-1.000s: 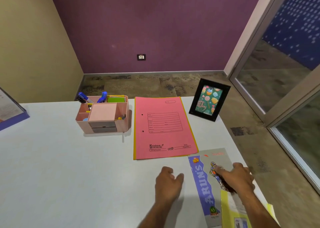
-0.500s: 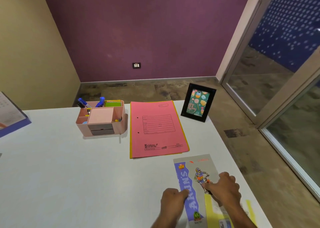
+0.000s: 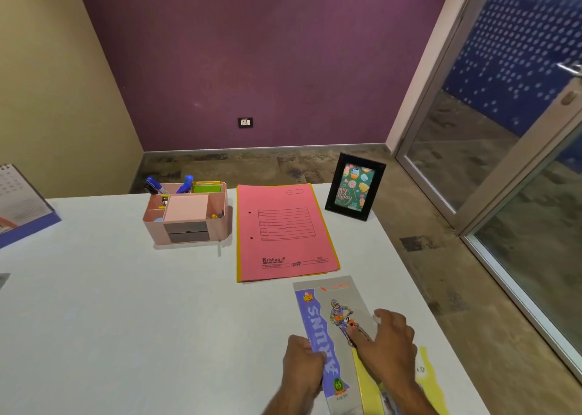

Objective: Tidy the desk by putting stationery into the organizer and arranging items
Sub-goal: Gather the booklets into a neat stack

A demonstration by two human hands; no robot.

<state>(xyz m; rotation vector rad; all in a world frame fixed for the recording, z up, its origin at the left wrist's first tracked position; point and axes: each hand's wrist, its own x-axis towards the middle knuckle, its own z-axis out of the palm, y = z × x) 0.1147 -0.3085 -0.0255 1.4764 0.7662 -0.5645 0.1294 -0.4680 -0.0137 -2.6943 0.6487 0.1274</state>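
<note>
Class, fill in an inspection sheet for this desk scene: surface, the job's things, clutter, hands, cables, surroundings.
Surface: pale desk, mostly bare at left.
Job's things: pink organizer holding blue pens and sticky notes; pink folder flat beside it; grey notebook near the front edge, over a yellow book.
Clutter: picture frame upright at back right; desk calendar at far left.
Hands: left hand grips the notebook's left edge; right hand rests on its cover.
Cables: nothing seen.
Surroundings: purple wall with socket; glass door at right.
</note>
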